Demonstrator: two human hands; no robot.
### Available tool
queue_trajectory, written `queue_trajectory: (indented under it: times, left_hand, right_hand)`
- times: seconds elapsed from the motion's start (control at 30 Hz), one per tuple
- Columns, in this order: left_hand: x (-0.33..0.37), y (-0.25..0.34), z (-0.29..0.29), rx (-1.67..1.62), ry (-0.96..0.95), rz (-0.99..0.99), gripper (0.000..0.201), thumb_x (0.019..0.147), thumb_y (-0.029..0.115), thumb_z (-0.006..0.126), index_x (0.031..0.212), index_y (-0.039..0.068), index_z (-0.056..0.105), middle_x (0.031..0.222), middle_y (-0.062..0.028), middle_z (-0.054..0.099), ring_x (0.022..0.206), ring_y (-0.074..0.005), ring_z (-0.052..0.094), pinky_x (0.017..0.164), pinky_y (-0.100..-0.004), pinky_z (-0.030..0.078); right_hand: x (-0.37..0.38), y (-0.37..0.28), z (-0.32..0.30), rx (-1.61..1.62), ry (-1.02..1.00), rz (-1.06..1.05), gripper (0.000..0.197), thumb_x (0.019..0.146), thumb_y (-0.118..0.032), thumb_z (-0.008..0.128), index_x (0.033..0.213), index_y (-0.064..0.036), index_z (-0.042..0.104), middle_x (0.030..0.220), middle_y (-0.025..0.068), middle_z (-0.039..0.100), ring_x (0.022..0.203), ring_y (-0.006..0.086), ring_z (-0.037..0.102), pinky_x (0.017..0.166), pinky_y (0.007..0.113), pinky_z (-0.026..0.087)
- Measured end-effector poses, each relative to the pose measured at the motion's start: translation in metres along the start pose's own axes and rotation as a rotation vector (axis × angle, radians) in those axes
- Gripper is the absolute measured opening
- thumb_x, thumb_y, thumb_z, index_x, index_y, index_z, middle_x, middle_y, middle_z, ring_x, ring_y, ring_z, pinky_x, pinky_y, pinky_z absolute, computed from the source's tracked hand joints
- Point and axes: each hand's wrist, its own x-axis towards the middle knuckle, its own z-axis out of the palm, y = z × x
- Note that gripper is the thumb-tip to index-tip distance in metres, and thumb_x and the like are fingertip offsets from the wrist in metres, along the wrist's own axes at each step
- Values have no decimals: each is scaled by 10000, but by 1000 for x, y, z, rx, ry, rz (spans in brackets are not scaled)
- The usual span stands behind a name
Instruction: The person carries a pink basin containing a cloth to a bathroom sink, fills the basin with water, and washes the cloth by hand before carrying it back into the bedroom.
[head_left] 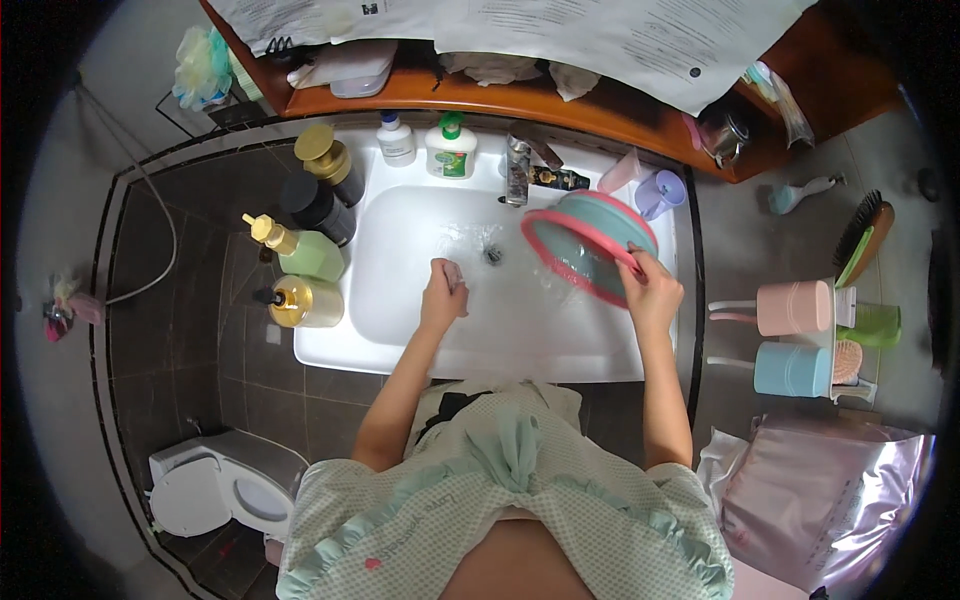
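Note:
My right hand [652,295] grips the pink rim of a grey-teal wash basin [588,240]. The basin is tilted on its side over the right part of the white sink [385,345], near the tap [516,172]. Over the middle of the sink, my left hand [442,298] is closed around something small and pinkish; its kind is hard to tell. The metal drain [492,254] lies just beyond that hand, with splashed water around it.
A hand-soap bottle [451,148] and a white bottle [396,140] stand at the sink's back edge. Several pump bottles, one green [312,256], line the left side. A purple cup [660,193] stands back right. Above hangs a wooden shelf [420,98].

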Motion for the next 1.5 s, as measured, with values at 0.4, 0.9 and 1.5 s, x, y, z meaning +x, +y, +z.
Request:
queue_trajectory:
  times: [0.4, 0.9, 1.5]
  left_hand:
    - [29, -49, -8, -11, 78, 116, 467, 738, -35, 507, 1152, 81, 326, 887, -104, 515, 681, -178, 551, 628, -296, 453]
    - [31, -61, -43, 396, 34, -153, 752, 644, 272, 667, 1217, -46, 298, 1174, -234, 406, 1048, -331, 440, 860, -368, 391]
    - [2, -37, 19, -729, -152, -755, 395, 603, -97, 528, 983, 8, 503, 812, -104, 587, 629, -201, 607, 555, -304, 541]
  right_hand:
    - [-12, 25, -16, -45, 292, -199, 140, 668, -108, 679, 658, -48, 552, 949, 66, 629, 770, 240, 627, 588, 296, 477]
    - [-43, 86, 73, 641, 128, 616, 191, 715, -142, 685, 678, -24, 540, 547, -37, 443, 502, 56, 359, 469, 203, 321]
    - [92, 8, 135, 162, -87, -142, 525, 703, -145, 629, 1199, -159, 457, 1096, 146, 531, 1016, 297, 505, 822, 389, 408]
